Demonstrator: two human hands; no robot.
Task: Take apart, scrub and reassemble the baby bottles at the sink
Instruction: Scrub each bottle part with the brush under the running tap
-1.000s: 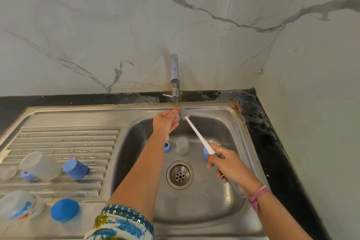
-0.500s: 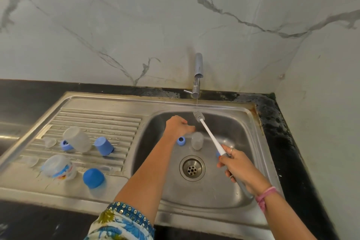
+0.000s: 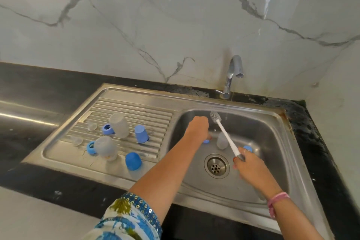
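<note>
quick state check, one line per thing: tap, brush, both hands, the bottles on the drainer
tap: no stream visible
bottle brush: held, head up
right hand: gripping brush handle
left hand: closed, contents hidden
drainer bottles: dismantled, mouth-down
blue caps: off, dome up

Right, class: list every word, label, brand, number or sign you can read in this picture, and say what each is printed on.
No text can be read anywhere.
Lower bottle on the draining board: a coloured print shows, too blurred to read.
Upper bottle, blue caps, brush, tap, sink: no lettering visible.
</note>
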